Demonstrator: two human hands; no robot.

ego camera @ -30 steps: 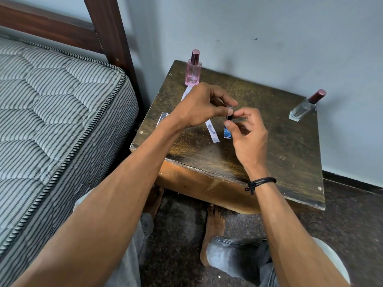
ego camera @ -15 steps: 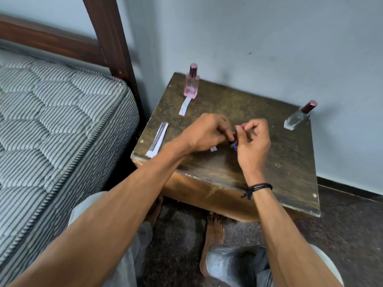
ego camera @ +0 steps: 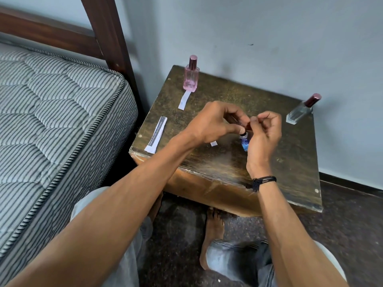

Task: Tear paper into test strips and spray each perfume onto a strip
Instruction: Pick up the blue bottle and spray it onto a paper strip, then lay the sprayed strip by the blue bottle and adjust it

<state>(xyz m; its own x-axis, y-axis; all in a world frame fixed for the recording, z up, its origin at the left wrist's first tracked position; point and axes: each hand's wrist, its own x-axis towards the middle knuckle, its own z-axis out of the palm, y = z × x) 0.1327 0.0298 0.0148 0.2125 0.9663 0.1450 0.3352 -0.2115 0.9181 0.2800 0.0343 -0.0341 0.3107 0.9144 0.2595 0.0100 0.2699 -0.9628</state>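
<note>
Scuffed wooden table (ego camera: pixel 290 158) in a grey-walled corner beside a striped mattress (ego camera: pixel 51 121).
Left grip (ego camera: pixel 215 123) and right grip (ego camera: pixel 263 137) both pinch a small blue bottle (ego camera: pixel 244 141) above it.

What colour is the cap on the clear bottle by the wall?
Dark maroon cap, clearest in the head view.

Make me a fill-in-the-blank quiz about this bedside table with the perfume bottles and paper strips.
1. The pink bottle stands ___ at the far left corner of the table.
2. The left hand and right hand meet at the small blue bottle; the black cord circles the ___ wrist.
3. The clear bottle by the wall has a dark ___ cap.
Missing words: upright; right; red.
</note>
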